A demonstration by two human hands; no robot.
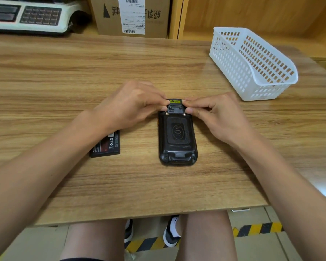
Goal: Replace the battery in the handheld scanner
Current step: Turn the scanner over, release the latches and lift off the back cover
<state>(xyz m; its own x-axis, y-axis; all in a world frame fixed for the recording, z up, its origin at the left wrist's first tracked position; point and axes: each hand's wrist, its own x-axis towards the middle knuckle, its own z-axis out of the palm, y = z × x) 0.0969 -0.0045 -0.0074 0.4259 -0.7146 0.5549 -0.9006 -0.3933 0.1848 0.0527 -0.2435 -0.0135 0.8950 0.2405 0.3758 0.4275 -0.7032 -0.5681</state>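
A loose battery [105,145] lay on the wooden table [64,76], partly under the left forearm, with bare wood stretching away to its left. The left hand [129,105] pinched the far left corner of the face-down scanner [177,137], and the right hand [217,118] pinched the far right corner. A white basket [252,63] stood well apart near the table's right edge.

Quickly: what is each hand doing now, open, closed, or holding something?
Left hand: closed, fingertips pinching the far end of the scanner.
Right hand: closed, fingertips pinching the same end from the other side.
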